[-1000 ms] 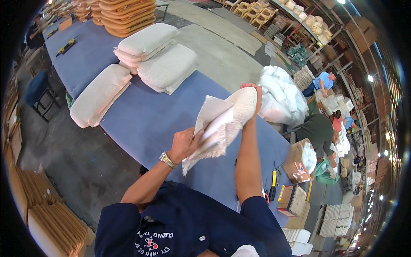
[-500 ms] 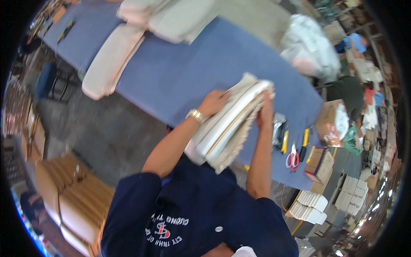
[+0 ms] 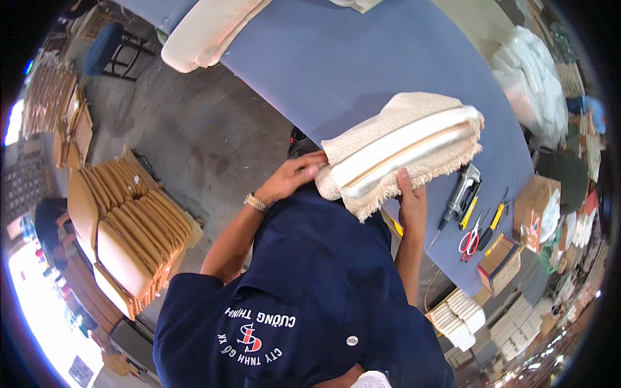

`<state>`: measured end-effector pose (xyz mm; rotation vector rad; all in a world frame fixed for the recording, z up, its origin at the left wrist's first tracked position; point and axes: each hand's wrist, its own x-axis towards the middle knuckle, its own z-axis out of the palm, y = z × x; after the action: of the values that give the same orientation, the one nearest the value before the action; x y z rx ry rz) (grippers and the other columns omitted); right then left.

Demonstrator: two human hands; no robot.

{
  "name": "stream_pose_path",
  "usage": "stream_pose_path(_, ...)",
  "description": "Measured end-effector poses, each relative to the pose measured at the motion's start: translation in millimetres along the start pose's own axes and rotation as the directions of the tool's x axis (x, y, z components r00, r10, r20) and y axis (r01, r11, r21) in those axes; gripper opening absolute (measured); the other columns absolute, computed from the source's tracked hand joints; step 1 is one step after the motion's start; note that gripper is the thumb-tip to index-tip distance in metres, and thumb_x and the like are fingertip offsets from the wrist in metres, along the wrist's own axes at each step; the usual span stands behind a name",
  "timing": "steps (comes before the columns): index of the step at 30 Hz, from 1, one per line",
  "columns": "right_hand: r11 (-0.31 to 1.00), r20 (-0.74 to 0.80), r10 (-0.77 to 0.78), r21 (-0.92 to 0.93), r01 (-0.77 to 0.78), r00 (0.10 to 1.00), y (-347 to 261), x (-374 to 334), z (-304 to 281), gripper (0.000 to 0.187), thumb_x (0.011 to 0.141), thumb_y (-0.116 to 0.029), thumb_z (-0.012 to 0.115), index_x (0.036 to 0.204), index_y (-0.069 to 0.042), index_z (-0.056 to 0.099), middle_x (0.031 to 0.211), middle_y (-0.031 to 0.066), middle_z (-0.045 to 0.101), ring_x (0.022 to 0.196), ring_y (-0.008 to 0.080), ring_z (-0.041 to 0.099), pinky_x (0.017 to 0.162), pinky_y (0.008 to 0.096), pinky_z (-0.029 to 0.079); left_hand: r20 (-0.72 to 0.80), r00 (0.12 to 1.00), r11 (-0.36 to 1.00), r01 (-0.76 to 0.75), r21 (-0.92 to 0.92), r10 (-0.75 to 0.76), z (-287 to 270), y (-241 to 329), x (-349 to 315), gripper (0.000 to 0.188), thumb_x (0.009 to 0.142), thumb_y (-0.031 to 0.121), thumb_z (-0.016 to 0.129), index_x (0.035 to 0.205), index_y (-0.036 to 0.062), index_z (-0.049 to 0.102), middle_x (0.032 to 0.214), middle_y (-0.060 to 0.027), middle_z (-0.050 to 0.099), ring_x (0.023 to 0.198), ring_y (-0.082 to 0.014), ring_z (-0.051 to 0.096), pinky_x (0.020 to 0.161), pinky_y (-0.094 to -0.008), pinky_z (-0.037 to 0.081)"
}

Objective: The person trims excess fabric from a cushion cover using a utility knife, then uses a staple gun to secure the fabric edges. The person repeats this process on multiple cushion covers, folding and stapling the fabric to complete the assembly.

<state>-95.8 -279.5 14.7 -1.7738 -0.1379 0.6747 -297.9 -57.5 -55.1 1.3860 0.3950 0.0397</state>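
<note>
A curved cushion pad (image 3: 404, 143) is tilted over the table's near edge, in front of my body. It shows white padding, a thin wood-coloured strip along its edge, and beige woven fabric (image 3: 414, 107) with a frayed border. My right hand (image 3: 413, 210) grips its near lower side, thumb on the frayed fabric, the other fingers mostly hidden underneath. At the pad's left end is my left hand (image 3: 294, 178), fingers stretched toward the fabric and touching its edge; the fingertips are partly hidden. A watch is on my left wrist.
On the blue table (image 3: 310, 71) lie a staple gun (image 3: 462, 194), red-handled scissors (image 3: 470, 242), yellow-handled tools (image 3: 497, 216) and an open small box (image 3: 499, 265). Covered pads (image 3: 207, 32) lie at its far left. Tan cushions (image 3: 129, 233) are stacked on the floor, left.
The pad has turned flatter and shifted right in view, its padded edge facing up. My left hand has slid from its fabric side to its left end; my right hand is now lower along it.
</note>
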Motion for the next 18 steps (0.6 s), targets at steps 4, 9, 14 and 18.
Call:
stream_pose_path(4,0.989,0.091,-0.107,0.108,0.097,0.99,-15,10,20,0.031,0.105,-0.027,0.062,0.102,0.003,0.068,0.089,-0.0005,0.065,0.086,0.0063,0.054,0.075,0.0261,0.045,0.027,0.989,0.921,-0.148,0.359,0.149,19,32,-11,0.077,0.087,0.037,0.081,0.148,0.0001,0.05,0.163,-0.0263,0.031,0.15,-0.0355,0.034,0.121,-0.0384,0.031)
stream_pose_path(9,0.989,0.366,-0.105,0.134,0.06,0.925,-58,13,21,0.03,0.108,-0.019,0.052,0.106,0.006,0.067,0.092,0.0078,0.072,0.088,0.0141,0.068,0.08,0.0257,0.052,-0.424,0.893,0.963,-0.037,0.266,0.151,16,65,11,0.064,0.078,0.008,0.087,0.136,0.002,0.061,0.126,-0.0125,0.071,0.117,-0.0256,0.067,0.102,-0.0366,0.052)
stream_pose_path(14,0.937,0.687,-0.191,-0.084,0.338,0.701,-95,-9,23,0.035,0.108,-0.014,0.043,0.106,0.013,0.065,0.091,0.0172,0.074,0.094,0.0256,0.073,0.09,0.0368,0.057,-0.11,0.84,0.698,-0.359,0.619,0.531,-50,179,23,0.059,0.072,0.001,0.086,0.128,0.0052,0.069,0.13,-0.0092,0.07,0.125,-0.0245,0.063,0.107,-0.0383,0.05)
stream_pose_path(18,0.988,0.689,-0.141,0.144,0.056,0.711,-103,-38,35,0.031,0.104,-0.011,0.045,0.098,0.009,0.067,0.096,0.0206,0.073,0.098,0.029,0.072,0.093,0.0442,0.056,0.291,0.806,0.564,-0.574,0.594,0.515,-60,269,64,0.06,0.069,-0.003,0.082,0.127,0.0094,0.071,0.134,-0.006,0.068,0.135,-0.0286,0.056,0.113,-0.042,0.045)
